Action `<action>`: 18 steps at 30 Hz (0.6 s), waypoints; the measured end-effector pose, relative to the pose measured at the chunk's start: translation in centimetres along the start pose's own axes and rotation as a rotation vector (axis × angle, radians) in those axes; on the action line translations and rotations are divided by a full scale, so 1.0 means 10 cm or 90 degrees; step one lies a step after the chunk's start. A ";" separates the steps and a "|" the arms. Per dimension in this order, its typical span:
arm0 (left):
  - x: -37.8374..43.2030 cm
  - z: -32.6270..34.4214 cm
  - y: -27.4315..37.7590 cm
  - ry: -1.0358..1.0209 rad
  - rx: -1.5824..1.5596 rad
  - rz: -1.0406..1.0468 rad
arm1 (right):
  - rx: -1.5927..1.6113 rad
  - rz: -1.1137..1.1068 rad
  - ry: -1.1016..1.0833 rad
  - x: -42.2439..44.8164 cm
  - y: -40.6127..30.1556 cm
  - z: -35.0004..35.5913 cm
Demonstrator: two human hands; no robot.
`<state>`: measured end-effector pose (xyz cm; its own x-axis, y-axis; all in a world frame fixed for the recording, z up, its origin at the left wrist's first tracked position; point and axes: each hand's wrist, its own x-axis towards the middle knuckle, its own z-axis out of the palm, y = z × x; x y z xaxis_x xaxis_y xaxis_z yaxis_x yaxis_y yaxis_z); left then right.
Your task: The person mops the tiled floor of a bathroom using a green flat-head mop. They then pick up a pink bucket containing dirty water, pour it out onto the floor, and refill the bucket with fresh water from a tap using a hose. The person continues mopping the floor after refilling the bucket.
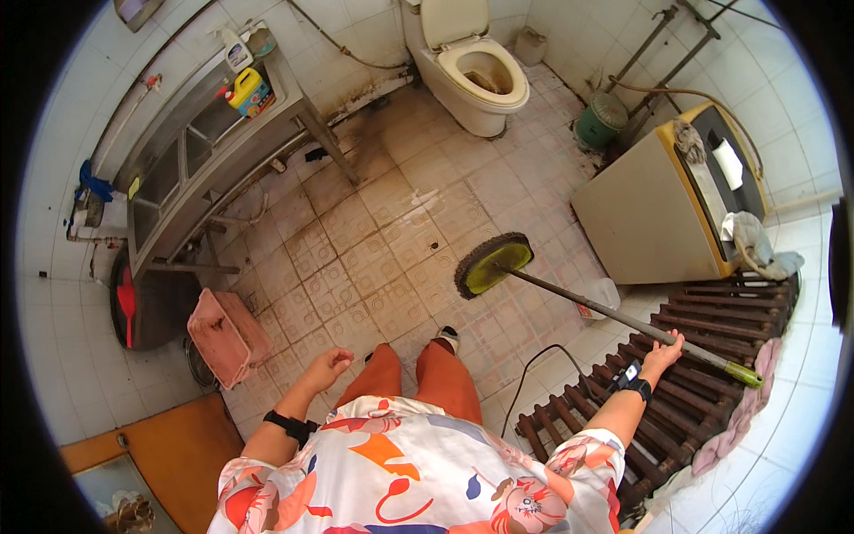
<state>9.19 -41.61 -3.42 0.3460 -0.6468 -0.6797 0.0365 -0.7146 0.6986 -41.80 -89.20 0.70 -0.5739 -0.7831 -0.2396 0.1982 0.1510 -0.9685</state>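
Observation:
My right hand (pixel 662 354) grips the grey pole (pixel 594 304) of a floor mop near its green end cap (pixel 744 375). The mop's oval head (pixel 495 263) has a dirty yellow-green top and a dark shaggy fringe. It rests on the tiled floor (pixel 373 267), ahead of my feet and to the right. A wet-looking white patch (pixel 423 198) lies on the tiles beyond the head. In front of my left hip, my left hand (pixel 328 369) hangs in the air with loosely curled fingers and nothing visible in it.
A cast-iron radiator (pixel 640 414) runs beneath the pole at right. Beside it stand a washing machine (pixel 640 220) and a plastic jug (pixel 600 297). The toilet (pixel 487 93) is at the back, with a green bin (pixel 600 120) right of it. A metal sink (pixel 193 150) and pink crate (pixel 230 337) are left.

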 end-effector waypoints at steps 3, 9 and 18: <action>0.09 -0.06 0.08 0.045 -0.058 0.015 | -0.091 -0.067 -0.223 -0.14 -0.07 0.48; 0.14 -0.39 1.31 0.153 -0.094 0.346 | -0.313 -0.216 -0.673 -2.13 0.19 2.32; -0.90 -0.83 2.16 0.222 -0.313 0.642 | -0.652 -0.568 -1.017 -4.50 1.15 2.20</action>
<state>14.59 -48.98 19.64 0.6601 -0.6992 0.2747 -0.0686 0.3081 0.9489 3.76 -65.54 1.87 0.8921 -0.4439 -0.0844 -0.4074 -0.7093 -0.5753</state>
